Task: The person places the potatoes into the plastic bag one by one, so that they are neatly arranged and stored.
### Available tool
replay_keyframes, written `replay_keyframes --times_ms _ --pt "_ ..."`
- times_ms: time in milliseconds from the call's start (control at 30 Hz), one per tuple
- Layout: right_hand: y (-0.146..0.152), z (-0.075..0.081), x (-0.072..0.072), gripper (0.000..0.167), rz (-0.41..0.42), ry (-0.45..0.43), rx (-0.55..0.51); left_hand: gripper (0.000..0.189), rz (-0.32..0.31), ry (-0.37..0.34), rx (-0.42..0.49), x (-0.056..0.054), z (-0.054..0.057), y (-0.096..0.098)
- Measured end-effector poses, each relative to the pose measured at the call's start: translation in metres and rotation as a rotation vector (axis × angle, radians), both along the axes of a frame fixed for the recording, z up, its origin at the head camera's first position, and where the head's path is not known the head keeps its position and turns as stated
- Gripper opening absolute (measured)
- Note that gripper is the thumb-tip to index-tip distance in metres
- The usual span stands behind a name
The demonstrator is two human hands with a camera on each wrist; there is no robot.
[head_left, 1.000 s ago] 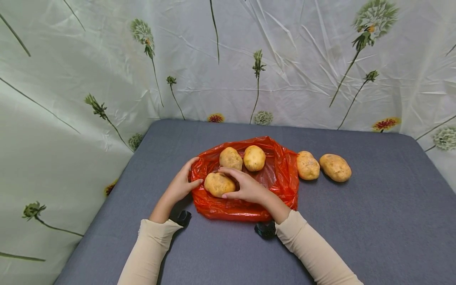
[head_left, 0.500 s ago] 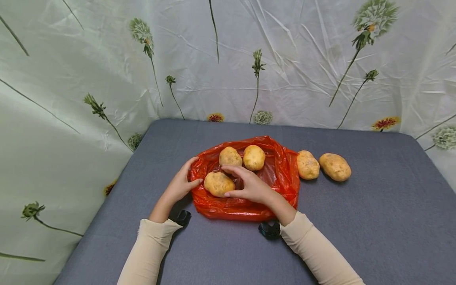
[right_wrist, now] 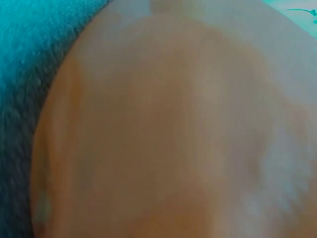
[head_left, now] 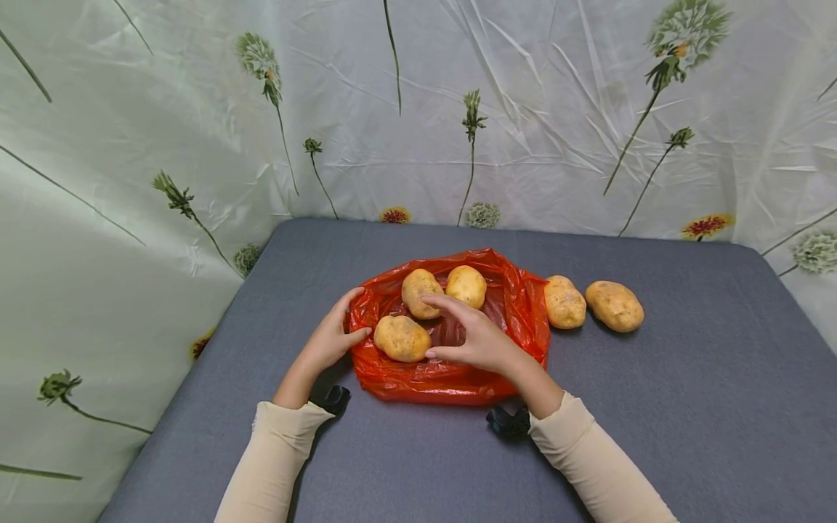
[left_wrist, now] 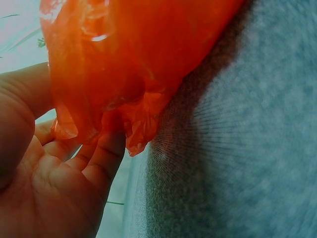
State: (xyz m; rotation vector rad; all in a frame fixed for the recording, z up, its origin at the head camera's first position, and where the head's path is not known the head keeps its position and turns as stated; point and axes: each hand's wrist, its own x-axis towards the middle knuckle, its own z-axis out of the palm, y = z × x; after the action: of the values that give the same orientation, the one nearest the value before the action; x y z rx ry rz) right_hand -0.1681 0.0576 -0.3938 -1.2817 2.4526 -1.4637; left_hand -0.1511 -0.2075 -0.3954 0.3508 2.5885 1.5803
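A crinkled red plastic bag (head_left: 451, 385) lies with its mouth spread wide, and three potatoes sit in it. The front potato (head_left: 402, 338) is at the left, with a second potato (head_left: 421, 293) and a third potato (head_left: 466, 286) behind. My left hand (head_left: 330, 338) holds the bag's left side; the left wrist view shows the thumb and fingers around the red plastic (left_wrist: 129, 59). Over the bag's middle, my right hand (head_left: 477, 340) holds nothing, with thumb and fingers parted just right of the front potato. The right wrist view is mostly a blurred close-up of skin.
Two more potatoes lie outside the bag on its right: one potato (head_left: 565, 302) right at its edge, another potato (head_left: 615, 306) farther right. All rest on a grey cloth-covered table (head_left: 686, 407). A flower-printed curtain (head_left: 418, 109) hangs behind and at the left.
My right hand has let go of the front potato and drawn back to the right. The potato stays at the bag's left. My left hand has kept its place.
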Motion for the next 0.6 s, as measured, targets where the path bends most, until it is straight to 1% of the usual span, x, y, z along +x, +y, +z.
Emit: replay_keyframes --times_ms 133,333,500,600 --pt "0.007 0.003 0.001 0.073 -0.029 -0.009 0.004 0.068 -0.003 0.015 0.002 0.0 0.0 0.0" --pt "0.016 0.005 0.002 0.074 -0.056 0.012 0.008 0.067 -0.002 0.052 0.009 0.001 0.001 0.001" --pt "0.025 0.006 0.002 0.076 -0.086 0.033 0.022 0.067 0.001 0.037 0.004 0.001 0.002 0.001" --pt "0.031 0.006 0.001 0.077 -0.1 0.026 0.02 0.067 -0.001 0.031 0.003 0.001 0.002 0.001"
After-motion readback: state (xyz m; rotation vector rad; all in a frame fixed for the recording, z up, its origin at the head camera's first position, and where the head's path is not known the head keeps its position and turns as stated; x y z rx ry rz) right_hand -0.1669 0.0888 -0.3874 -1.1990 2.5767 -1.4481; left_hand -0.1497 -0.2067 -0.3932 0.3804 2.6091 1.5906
